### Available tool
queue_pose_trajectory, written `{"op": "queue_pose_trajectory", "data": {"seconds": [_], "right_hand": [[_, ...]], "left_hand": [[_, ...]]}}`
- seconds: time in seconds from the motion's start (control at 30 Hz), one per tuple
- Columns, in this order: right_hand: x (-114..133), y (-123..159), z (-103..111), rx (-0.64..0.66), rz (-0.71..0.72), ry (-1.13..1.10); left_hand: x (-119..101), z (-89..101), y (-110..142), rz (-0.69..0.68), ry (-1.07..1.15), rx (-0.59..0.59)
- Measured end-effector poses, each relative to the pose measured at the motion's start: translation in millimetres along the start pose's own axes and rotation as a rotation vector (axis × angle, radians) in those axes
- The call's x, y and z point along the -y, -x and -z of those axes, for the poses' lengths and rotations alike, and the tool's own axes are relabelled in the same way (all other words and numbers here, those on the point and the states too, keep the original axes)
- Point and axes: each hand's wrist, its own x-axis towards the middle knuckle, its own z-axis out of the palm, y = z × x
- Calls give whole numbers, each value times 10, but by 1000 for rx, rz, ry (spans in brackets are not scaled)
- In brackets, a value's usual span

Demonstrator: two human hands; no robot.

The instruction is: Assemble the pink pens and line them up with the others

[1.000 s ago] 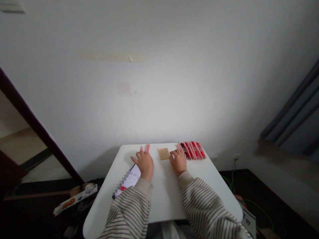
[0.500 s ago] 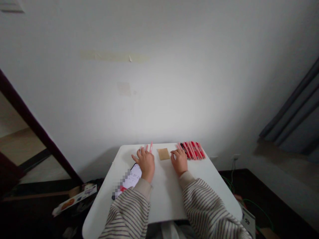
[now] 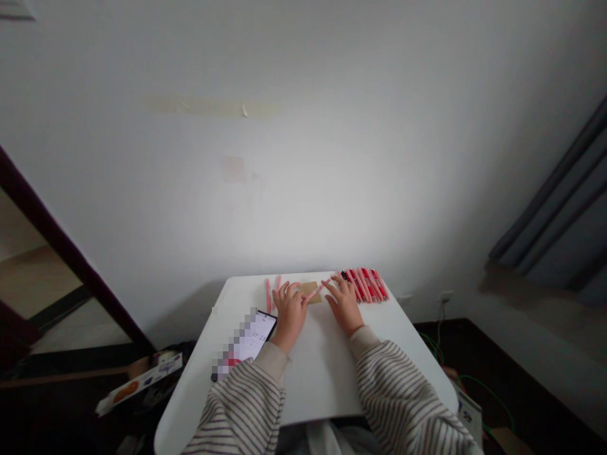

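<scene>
A pink pen is held slanting over a small tan square of paper. My left hand pinches its lower end between thumb and finger, with the other fingers spread. At its upper end the fingers of my right hand close on the pen. To the left of my left hand lie two pink pens, one partly behind the fingers. Right beside my right hand is a row of several pink and red pens, with a black one at its left edge.
A phone showing a timer lies on the white table, left of my left wrist. Behind the table rises a white wall. Cables and a box are on the floor at right.
My left hand has brought the pen rightwards from the left side to above the tan paper, tilting it over. My right hand has come onto the pen's other end.
</scene>
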Motion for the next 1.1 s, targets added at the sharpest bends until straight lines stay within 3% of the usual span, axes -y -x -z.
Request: {"op": "queue_pose_trajectory", "data": {"seconds": [0.27, 0.47, 1.1], "right_hand": [[-25, 46, -16, 76, -37, 22], [-88, 59, -74, 109, -49, -13], [-135, 56, -101, 26, -75, -110]], "left_hand": [[63, -91, 3, -64, 87, 87], [74, -61, 5, -46, 74, 68], [43, 37, 24, 28, 36, 85]]}}
